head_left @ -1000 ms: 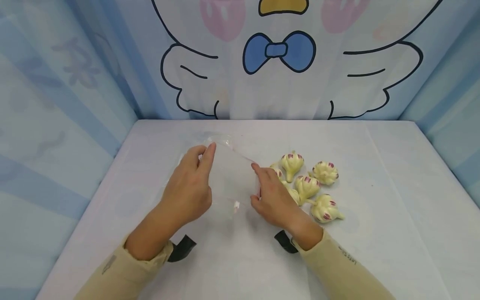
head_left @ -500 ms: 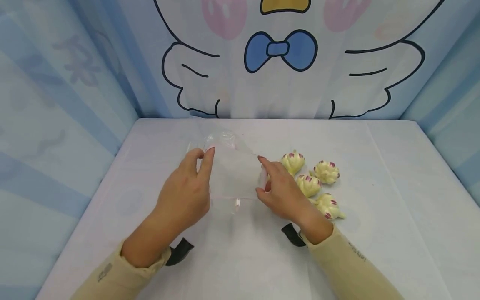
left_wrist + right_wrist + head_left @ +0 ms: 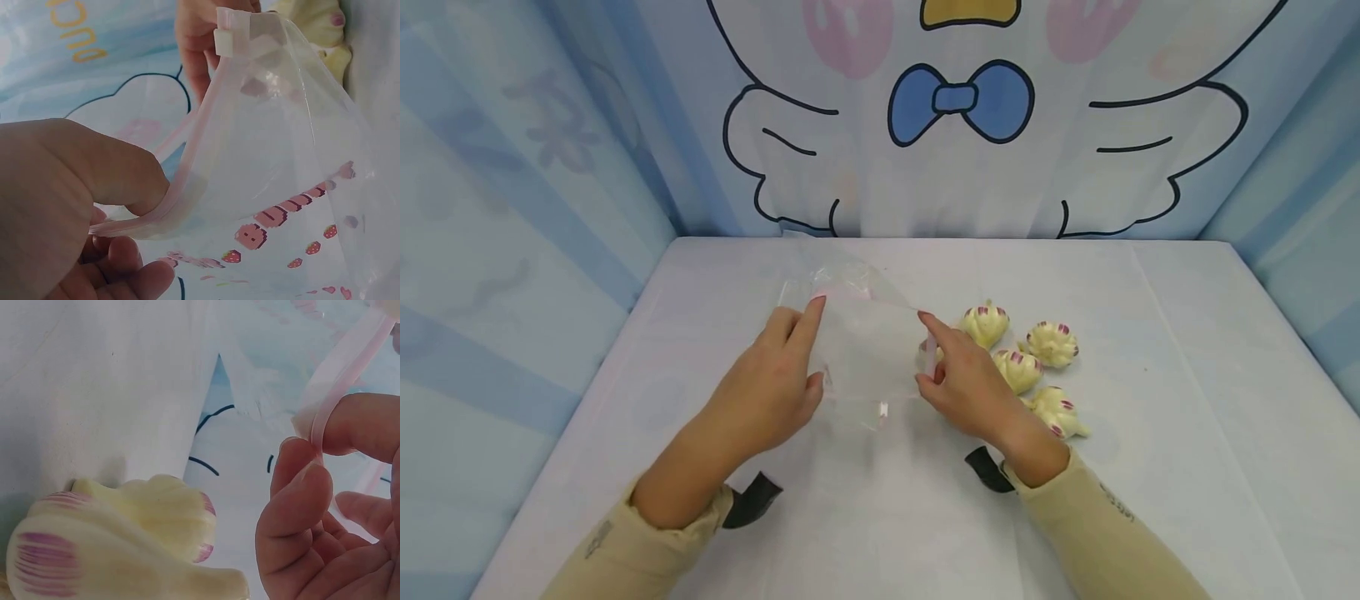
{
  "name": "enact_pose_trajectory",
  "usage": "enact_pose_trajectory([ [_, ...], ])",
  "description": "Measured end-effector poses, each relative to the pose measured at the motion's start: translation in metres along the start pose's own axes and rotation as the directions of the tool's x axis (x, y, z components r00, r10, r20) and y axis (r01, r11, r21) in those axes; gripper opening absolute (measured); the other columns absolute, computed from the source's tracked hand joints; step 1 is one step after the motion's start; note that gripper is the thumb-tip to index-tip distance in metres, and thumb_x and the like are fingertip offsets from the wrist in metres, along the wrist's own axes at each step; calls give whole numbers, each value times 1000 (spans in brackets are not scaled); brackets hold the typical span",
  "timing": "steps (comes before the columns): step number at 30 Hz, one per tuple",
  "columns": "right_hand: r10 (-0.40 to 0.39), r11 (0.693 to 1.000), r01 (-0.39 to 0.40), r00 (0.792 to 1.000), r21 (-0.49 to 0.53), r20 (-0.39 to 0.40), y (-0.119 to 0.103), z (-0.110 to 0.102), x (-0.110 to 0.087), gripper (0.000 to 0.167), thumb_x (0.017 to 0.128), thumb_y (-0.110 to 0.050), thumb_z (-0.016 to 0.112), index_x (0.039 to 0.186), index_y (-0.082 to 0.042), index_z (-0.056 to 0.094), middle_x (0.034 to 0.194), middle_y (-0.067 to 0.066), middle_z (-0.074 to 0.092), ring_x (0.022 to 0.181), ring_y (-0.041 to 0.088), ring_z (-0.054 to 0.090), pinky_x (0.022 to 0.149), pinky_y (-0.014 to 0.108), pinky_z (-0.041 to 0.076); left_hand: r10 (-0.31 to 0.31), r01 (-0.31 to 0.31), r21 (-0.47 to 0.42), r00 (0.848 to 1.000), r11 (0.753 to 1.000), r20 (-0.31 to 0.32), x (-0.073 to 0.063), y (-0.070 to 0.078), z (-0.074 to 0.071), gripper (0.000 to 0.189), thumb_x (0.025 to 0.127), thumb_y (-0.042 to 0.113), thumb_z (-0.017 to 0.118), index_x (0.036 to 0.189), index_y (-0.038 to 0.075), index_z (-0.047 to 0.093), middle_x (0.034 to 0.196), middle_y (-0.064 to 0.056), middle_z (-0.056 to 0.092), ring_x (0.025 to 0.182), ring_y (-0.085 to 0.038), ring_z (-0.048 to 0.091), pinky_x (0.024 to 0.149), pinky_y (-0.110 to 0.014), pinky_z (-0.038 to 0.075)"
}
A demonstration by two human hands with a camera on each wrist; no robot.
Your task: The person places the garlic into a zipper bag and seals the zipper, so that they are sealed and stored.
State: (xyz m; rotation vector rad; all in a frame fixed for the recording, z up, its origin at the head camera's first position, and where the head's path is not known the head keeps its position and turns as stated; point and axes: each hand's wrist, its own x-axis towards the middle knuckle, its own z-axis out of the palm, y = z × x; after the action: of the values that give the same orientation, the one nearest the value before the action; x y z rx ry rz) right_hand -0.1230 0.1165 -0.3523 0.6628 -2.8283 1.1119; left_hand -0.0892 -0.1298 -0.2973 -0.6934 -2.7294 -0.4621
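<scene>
"Where's the plastic bag [image 3: 868,350]?"

"Middle of the head view, between the left hand [image 3: 767,387] and the right hand [image 3: 968,385]. Garlic bulbs [image 3: 1051,345] lie just right of it on the tabletop [image 3: 1150,475]."

"And the fingers [image 3: 128,172]?"

"Pinching the bag's pink rim [image 3: 195,147] on both sides; in the left wrist view, the mouth gapes between them."

"How will it handle?"

"Very light, I'd judge: limp, slick film that would sag or slide without a firm pinch. It shouldn't break easily, though a hard tug might stretch it."

"Best hold?"

"The rim, probably its stiffest part, keeping off the white slider [image 3: 223,42], upper middle of that view."
</scene>
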Motion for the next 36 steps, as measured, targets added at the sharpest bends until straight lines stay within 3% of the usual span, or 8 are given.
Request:
enact_pose_trajectory([
  [4, -1, 1000, 1, 1000, 16, 9, 2, 0, 0, 72, 88, -6, 70, 151, 2, 37, 98, 10, 57, 70, 13, 54, 61, 30, 48, -34, 36, -29, 999, 999, 41, 1, 1, -3, 83, 79, 1, 78, 149, -10, 36, 109, -18, 48, 71, -18, 49, 61, -27, 47],
  [8, 0, 999, -1, 1000, 36, 20, 3, -1, 0, 72, 88, -5, 69, 152, 1, 37, 102, 11, 58, 70, 13, 55, 60, 30, 48, -14, 24, -107, 996, 994, 92, 2, 0, -4, 86, 79, 0, 78, 151, -10, 31, 107, -17, 47, 69, -16, 48, 61, -25, 46],
  [13, 26, 998, -29, 999, 47, 48, 6, -3, 0, 71, 89, -7, 70, 152, -3, 38, 98, 7, 58, 71, 15, 54, 60, 31, 48, 36, 19, -315, 985, 949, 169, 6, -9, -6, 90, 80, -5, 77, 153, -11, 24, 94, -8, 43, 77, -17, 50, 68, -26, 47],
  [15, 40, 998, -43, 998, 44, 52, 7, -3, -1, 70, 89, -7, 69, 152, -5, 39, 95, 6, 56, 71, 15, 54, 60, 31, 48, 38, 28, -350, 983, 936, 179, 7, -10, -7, 91, 80, -5, 76, 153, -11, 23, 91, -6, 42, 77, -17, 49, 69, -27, 46],
  [19, 34, 999, -35, 999, 36, 39, 10, -3, -3, 68, 89, -7, 69, 152, -8, 43, 96, 6, 56, 72, 15, 52, 60, 31, 48, 45, 25, -359, 982, 933, 184, 8, -11, -5, 91, 81, -4, 76, 154, -10, 22, 92, -6, 42, 76, -14, 48, 69, -27, 45],
  [27, -85, 996, 86, 996, 5, -19, 13, -2, -5, 57, 90, -6, 70, 144, -6, 54, 121, 17, 58, 79, 18, 56, 68, 34, 48, 26, 53, -368, 978, 928, 207, 12, -7, -2, 91, 81, -2, 78, 154, -8, 25, 94, -7, 44, 79, -15, 49, 68, -26, 46],
  [36, -84, 996, 86, 994, 25, -69, 10, -10, -9, 56, 89, -9, 72, 142, -3, 55, 126, 14, 57, 94, 23, 60, 71, 36, 52, 35, 57, -376, 971, 925, 235, 17, -7, 0, 93, 81, 2, 80, 155, -7, 23, 95, -6, 44, 79, -14, 48, 68, -26, 45],
])
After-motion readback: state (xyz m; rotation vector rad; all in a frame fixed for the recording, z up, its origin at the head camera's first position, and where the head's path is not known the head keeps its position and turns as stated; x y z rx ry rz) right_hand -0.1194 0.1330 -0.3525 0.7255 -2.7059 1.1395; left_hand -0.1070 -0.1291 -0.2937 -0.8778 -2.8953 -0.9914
